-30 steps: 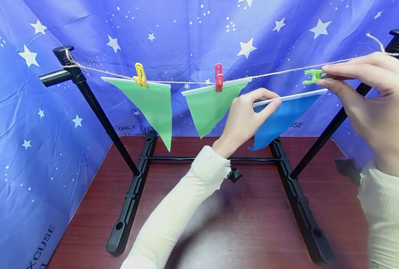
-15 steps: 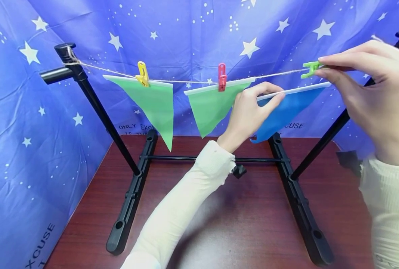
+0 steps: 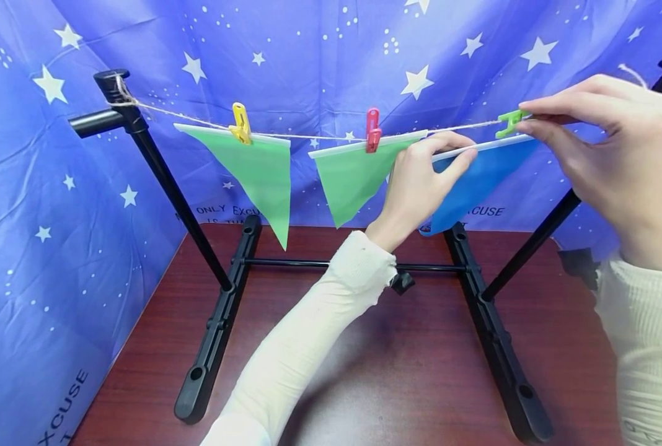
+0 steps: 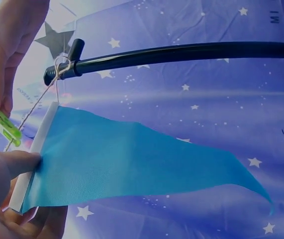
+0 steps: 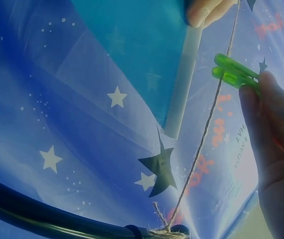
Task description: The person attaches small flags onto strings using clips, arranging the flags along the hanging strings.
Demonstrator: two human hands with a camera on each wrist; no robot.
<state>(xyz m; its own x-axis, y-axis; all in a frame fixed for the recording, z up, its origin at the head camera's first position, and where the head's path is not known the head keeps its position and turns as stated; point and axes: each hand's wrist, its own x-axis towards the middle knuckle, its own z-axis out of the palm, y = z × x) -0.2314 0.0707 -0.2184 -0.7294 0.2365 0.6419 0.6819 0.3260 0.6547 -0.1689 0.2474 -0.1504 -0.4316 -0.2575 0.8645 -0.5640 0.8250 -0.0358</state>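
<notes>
My left hand pinches the white top band of a blue pennant between thumb and fingers. In the right wrist view that white band stands apart from the twine. My right hand pinches a green clothespin by its handles. The clothespin's tips are at the twine in the right wrist view; whether the twine lies between them I cannot tell. Left along the line hang two green pennants, one under a yellow clothespin, the other under a red clothespin.
A black stand with a left post and a right post carries the twine. Its feet rest on a dark red wooden table. Behind hangs a blue star-printed cloth.
My left hand has raised the blue pennant slightly and moved it right, nearer the line. My right hand has brought the green clothespin left, onto the twine.
</notes>
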